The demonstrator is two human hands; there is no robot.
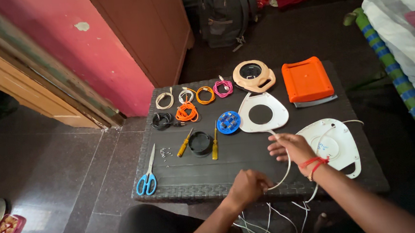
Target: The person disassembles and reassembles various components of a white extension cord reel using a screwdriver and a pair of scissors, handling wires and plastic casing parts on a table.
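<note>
On the dark wicker table a white cable arcs between both hands, the left hand pinching its near end at the front edge, the right hand loosely curled around it farther back, beside the white cover.

Both forearms bare with no sleeves, left hand unadorned, right hand with red thread band and thin bangle at the wrist.
</note>
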